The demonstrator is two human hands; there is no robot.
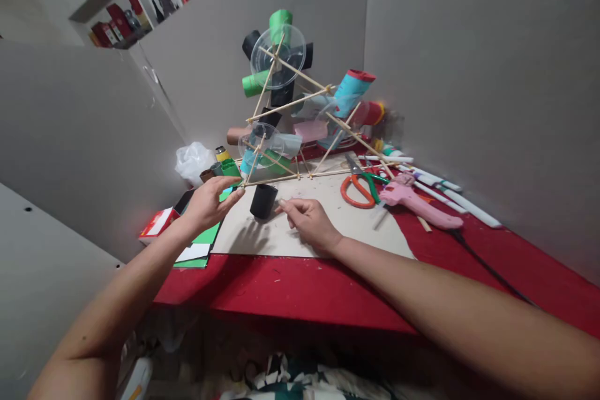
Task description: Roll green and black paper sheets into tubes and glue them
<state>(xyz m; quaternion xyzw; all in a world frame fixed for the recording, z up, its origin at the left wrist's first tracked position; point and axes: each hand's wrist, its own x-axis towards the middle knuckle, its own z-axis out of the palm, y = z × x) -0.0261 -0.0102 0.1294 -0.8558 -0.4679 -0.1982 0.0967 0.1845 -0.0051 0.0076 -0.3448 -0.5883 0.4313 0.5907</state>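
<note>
A black paper cylinder [264,201] stands slightly tilted on the beige board [290,231], between my two hands. My left hand [213,203] hovers to its left with fingers apart and holds nothing, its fingertips close to a wooden stick at the base of the model. To the right of the cylinder is my right hand [309,220], its fingers curled together; whatever they may pinch is too small to make out. Behind the hands rises a model of wooden sticks [293,102], clear plastic discs [278,56] and coloured paper cylinders [280,26].
Orange-and-green scissors [359,192] and a pink glue gun [422,203] lie on the right, near white rolled sticks [454,195]. A red box [158,224], green sheets [206,236] and a plastic bag [194,161] are at the left. Red cloth [281,287] covers the table.
</note>
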